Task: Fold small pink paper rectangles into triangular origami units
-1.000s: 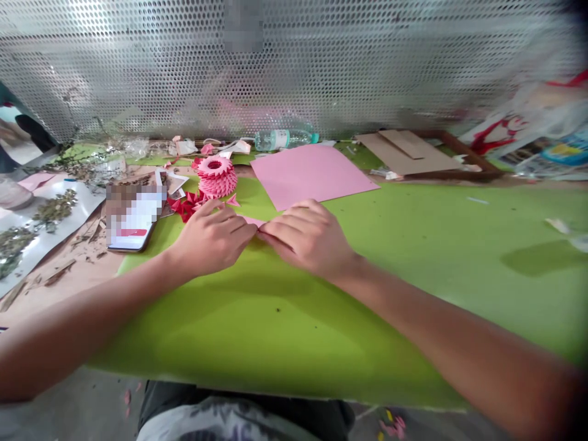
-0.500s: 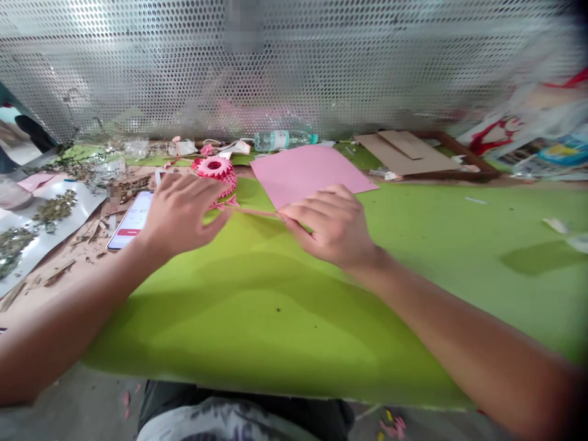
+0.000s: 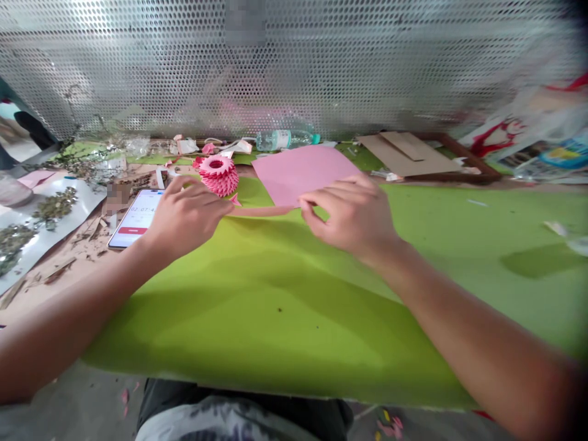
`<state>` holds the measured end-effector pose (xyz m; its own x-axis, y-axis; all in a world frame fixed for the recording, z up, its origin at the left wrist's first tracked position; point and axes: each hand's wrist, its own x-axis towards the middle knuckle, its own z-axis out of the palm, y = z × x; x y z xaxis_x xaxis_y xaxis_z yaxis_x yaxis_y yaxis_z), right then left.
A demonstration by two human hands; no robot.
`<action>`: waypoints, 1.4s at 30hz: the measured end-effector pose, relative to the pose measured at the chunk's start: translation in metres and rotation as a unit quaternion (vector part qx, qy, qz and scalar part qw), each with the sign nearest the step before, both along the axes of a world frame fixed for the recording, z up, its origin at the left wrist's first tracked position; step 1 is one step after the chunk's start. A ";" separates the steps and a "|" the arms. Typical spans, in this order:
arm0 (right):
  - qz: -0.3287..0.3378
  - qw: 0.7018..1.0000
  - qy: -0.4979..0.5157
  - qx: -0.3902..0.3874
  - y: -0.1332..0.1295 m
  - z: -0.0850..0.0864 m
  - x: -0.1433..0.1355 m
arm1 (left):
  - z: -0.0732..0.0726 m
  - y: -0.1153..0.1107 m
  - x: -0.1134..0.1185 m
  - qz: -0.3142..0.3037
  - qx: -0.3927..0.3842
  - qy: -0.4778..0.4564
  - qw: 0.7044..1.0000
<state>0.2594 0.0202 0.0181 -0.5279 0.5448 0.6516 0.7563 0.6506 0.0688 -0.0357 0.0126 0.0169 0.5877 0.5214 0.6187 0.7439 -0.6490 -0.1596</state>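
Green tabletop extends beneath left hand and right hand, both pinched closed on a pink strip spanning between them. Pink sheet noted beyond right hand.

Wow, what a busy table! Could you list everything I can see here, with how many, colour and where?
paper strip: 1, pink, between the hands
paper sheet: 1, pink, beyond the hands
folded-paper ring stack: 1, pink, beyond left hand
smartphone: 1, pale screen, left
plastic bottle: 1, clear, teal cap, back
cardboard: count unclear, tan, back right
plastic bag: at least 1, whitish and red, far right
dried plants: several clumps, green-brown, left
scraps: several, pink and yellow, floor
table cover: 1, green, centre
perforated panel: 1, silver-grey, behind
left hand: 1, strip's left end
right hand: 1, strip's right end
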 end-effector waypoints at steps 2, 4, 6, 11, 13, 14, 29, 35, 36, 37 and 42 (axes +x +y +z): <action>0.007 0.996 0.073 -0.056 0.004 0.001 0.006 | 0.003 0.002 -0.004 0.012 -0.009 -0.021 1.000; 0.058 0.977 0.120 -0.164 0.004 0.002 0.005 | 0.005 0.004 -0.005 0.016 -0.034 -0.041 0.998; 0.098 0.949 0.136 -0.267 -0.001 0.001 0.000 | 0.006 0.004 -0.004 0.013 -0.074 -0.067 0.995; 0.064 0.915 0.241 -0.319 -0.015 -0.009 -0.021 | 0.005 -0.005 0.007 -0.023 -0.081 -0.101 0.991; 0.033 0.934 0.256 -0.247 -0.020 -0.011 -0.027 | 0.004 -0.013 0.015 -0.060 -0.077 -0.059 0.993; 0.037 0.948 0.247 -0.196 -0.023 -0.010 -0.029 | 0.004 -0.017 0.018 -0.077 -0.080 -0.035 0.993; 0.112 0.936 -0.165 -0.291 -0.031 0.005 -0.018 | 0.003 0.002 -0.019 -0.087 -0.336 0.108 0.932; -0.005 0.954 -0.076 -0.289 -0.017 -0.025 -0.022 | -0.016 0.003 0.011 -0.071 -0.282 0.064 0.955; 0.002 0.945 -0.086 -0.314 -0.014 -0.030 -0.021 | -0.020 0.002 0.014 -0.072 -0.283 0.070 0.954; 0.014 0.936 -0.095 -0.340 -0.011 -0.034 -0.021 | -0.023 0.002 0.017 -0.071 -0.288 0.074 0.952; 0.066 0.909 -0.103 -0.398 -0.004 -0.036 -0.016 | -0.034 -0.003 0.018 -0.068 -0.339 0.073 0.935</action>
<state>0.2436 0.0159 -0.0183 -0.6887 0.7238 -0.0416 0.6927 0.6400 -0.3326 -0.0176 0.0094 -0.0168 0.7295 0.6793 0.0803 0.6497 -0.7248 0.2293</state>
